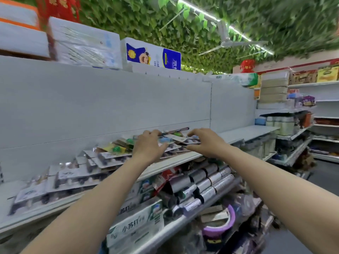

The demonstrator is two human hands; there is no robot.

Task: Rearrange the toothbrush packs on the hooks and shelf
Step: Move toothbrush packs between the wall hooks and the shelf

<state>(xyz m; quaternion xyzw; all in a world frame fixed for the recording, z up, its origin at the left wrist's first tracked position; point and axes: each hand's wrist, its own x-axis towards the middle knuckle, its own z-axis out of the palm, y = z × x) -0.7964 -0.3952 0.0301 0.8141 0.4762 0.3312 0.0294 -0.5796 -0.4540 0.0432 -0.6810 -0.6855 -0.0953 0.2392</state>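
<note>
Flat toothbrush packs [111, 150] lie in overlapping rows along a white shelf [176, 158], from the lower left up to the middle. My left hand [148, 146] rests on the pile at its right end, fingers curled over the far edge of the packs and thumb under them. My right hand [205, 142] is just to the right, its fingers and thumb pinching the right side of the same stack of packs [178, 139]. More packs [60, 177] lie further left, untouched. No hooks are in view.
The grey back panel [110, 107] rises behind the shelf. Tissue packs [152, 55] sit on top. Below, toothpaste boxes [135, 224] and silver tubes [203, 182] fill the lower shelf. A bare shelf section [247, 132] extends right; an aisle floor [322, 178] lies beyond.
</note>
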